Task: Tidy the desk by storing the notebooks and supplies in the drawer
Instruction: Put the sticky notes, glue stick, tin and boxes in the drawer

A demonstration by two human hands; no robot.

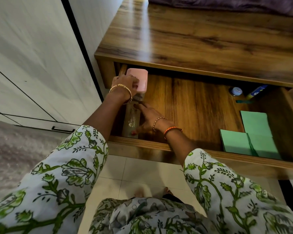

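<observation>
Head view: floral-print sleeves (61, 166) lead into the open wooden drawer (184, 102). Right hand (147, 120), fingers straight, rests on a flat clear box (131, 122) at the drawer's left side. Left hand (125, 83) grips a rounded pink-lidded container (139, 80) behind it. Green notebooks (254, 134) lie at the drawer's right front.

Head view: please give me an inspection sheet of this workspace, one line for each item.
Surface: wooden desk top, bare where visible.
Job's things: open drawer holds green notebooks, a pink-lidded box and a clear case.
Clutter: small round tin and a blue-yellow tube at the drawer's back.
Hands: left hand grips the pink-lidded box; right hand rests on the clear case.
Cables: nothing seen.
Surroundings: white cabinet doors, tiled floor.
</observation>
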